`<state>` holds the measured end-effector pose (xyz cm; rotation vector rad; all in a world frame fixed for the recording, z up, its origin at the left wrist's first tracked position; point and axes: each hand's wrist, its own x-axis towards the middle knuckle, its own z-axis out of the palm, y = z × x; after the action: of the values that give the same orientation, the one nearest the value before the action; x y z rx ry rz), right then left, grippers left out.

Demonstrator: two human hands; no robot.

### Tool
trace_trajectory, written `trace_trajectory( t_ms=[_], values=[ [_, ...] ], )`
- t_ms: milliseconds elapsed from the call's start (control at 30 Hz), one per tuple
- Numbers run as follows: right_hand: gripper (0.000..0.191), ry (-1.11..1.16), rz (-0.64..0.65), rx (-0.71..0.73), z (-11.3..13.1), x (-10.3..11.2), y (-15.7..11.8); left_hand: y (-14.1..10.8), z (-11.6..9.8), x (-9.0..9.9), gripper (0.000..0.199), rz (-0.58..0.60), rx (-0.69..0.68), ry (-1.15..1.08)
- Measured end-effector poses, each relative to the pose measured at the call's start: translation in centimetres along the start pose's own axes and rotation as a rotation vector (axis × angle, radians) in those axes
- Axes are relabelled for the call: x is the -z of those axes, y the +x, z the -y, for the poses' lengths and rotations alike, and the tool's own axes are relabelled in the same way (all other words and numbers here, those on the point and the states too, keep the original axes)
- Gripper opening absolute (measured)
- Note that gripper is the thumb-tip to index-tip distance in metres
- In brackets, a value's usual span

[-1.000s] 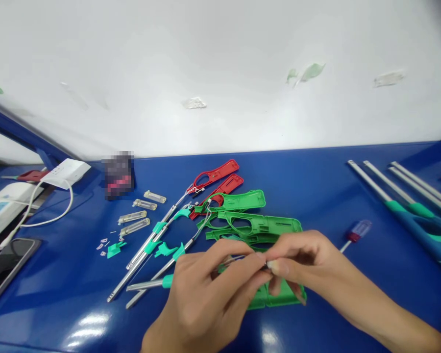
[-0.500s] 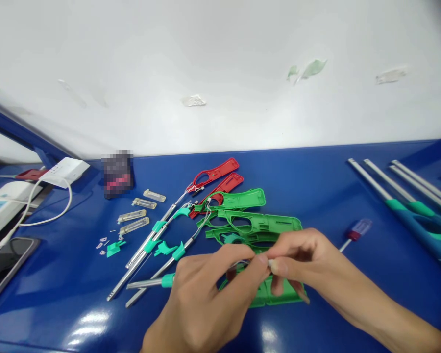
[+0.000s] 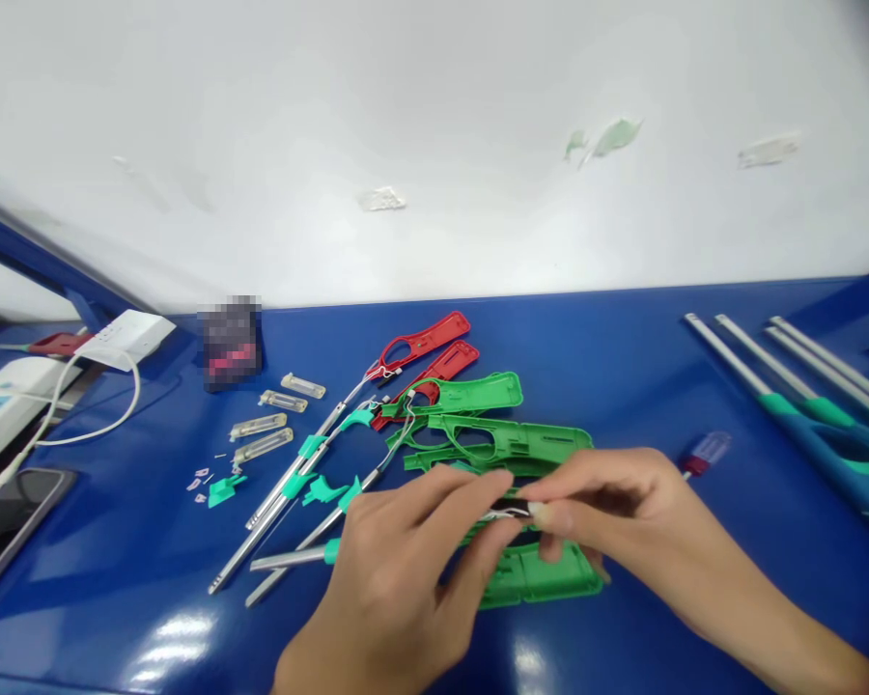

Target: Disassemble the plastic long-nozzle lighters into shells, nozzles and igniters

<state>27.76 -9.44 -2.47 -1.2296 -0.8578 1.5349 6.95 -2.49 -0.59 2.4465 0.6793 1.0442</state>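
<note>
My left hand [image 3: 398, 569] and my right hand [image 3: 615, 512] meet over green lighter shells at the middle of the table. Between their fingertips is a small black part with white wire [image 3: 513, 508]. My right thumb and fingers pinch its right end. The left end lies between my left thumb and index finger, the wire running back towards that palm. Below my hands lies an open green half shell [image 3: 550, 576]. A metal lighter tube [image 3: 286, 559] with a teal collar sticks out left of my left hand.
Further green shells [image 3: 543, 437] and red shells [image 3: 434, 335] lie behind my hands. To the left are metal tubes [image 3: 261, 545], clear fuel tanks [image 3: 265, 444], a teal trigger [image 3: 224, 490] and a phone [image 3: 21, 531]. A screwdriver [image 3: 710, 452] and several blue-handled lighters [image 3: 826, 439] lie right.
My left fingertips have parted and drawn slightly left, so the black part now shows between them. My right hand keeps its pinch in nearly the same place.
</note>
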Motion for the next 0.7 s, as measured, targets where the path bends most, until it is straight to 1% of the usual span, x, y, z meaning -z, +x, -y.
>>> trace_trajectory(
  t_ms=[67,133,233,400,500,567,633,700],
  values=[
    [0.007,-0.017,-0.002,0.015,0.1,0.1,0.0,0.1,0.0,0.1,0.014,0.016,0.017,-0.054],
    [0.006,-0.027,-0.007,0.025,0.2,0.1,0.1,0.1,-0.1,0.3,0.013,0.034,0.062,-0.109],
    [0.007,-0.037,-0.016,0.029,0.4,-0.2,0.2,0.2,-0.3,0.4,0.011,0.044,0.117,-0.149],
    [0.009,-0.065,-0.019,0.022,0.6,-0.4,0.2,0.1,-0.1,0.2,0.011,0.021,0.09,-0.171],
    [0.013,-0.089,-0.056,0.055,0.8,-0.3,0.2,0.3,-0.1,0.3,0.013,0.019,0.115,-0.219],
    [0.019,-0.154,-0.087,0.099,0.9,-0.3,0.2,0.5,-0.2,0.6,0.014,0.003,0.147,-0.246],
    [0.024,-0.276,-0.109,0.145,1.0,-0.6,0.1,0.7,-0.3,0.9,0.016,-0.008,0.183,-0.254],
    [0.025,-0.403,-0.094,0.168,0.9,-1.0,-0.1,0.8,-0.6,1.1,0.019,-0.012,0.199,-0.27]
  ],
)
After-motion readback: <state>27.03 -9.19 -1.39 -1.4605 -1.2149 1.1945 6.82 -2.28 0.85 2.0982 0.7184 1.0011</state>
